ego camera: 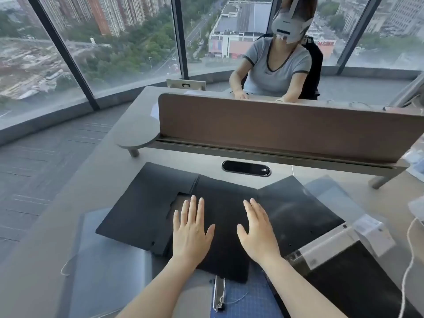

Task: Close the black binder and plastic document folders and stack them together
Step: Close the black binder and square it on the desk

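Note:
A black folder point(142, 210) lies spread open across the middle of the desk, its left flap wide and its right flap point(296, 207) angled away. My left hand point(191, 228) rests flat, fingers apart, on the folder's middle panel. My right hand point(258, 230) lies flat beside it, also on the black surface. Translucent plastic document folders lie under the black one: one at the left point(103, 267), one at the far right point(332, 196). A black binder point(353, 278) with a white spine label sits at the right front.
A blue grid folder with a metal clip point(219, 294) lies near the desk's front edge. A white cable point(410, 260) runs along the right. A brown divider panel point(275, 127) stands behind, with a cable port point(246, 168) before it. A person sits beyond the divider.

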